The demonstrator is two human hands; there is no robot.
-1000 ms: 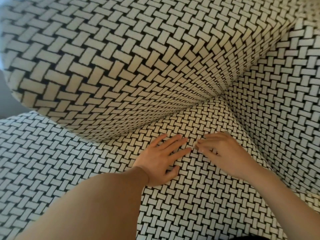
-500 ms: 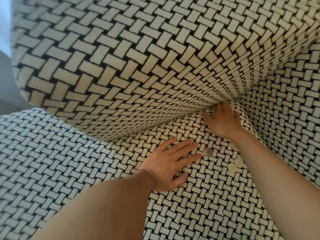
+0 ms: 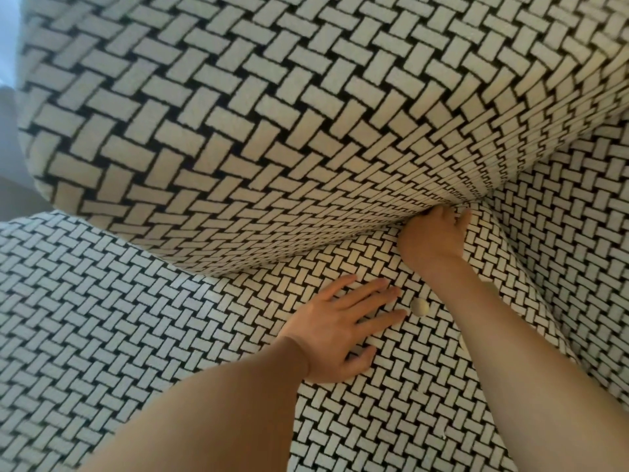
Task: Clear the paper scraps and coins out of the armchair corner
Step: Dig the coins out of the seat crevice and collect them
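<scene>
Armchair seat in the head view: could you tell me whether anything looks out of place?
A pale round coin lies loose on the seat cushion, between the left hand, flat on the fabric, and the right forearm. The right hand is pushed into the corner crevice, so anything there is hidden.

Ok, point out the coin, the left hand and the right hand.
coin (image 3: 419,306): head view, middle of its pale face.
left hand (image 3: 335,332): head view, back of the hand, fingers spread flat.
right hand (image 3: 430,238): head view, back of the hand, fingertips hidden.
</scene>
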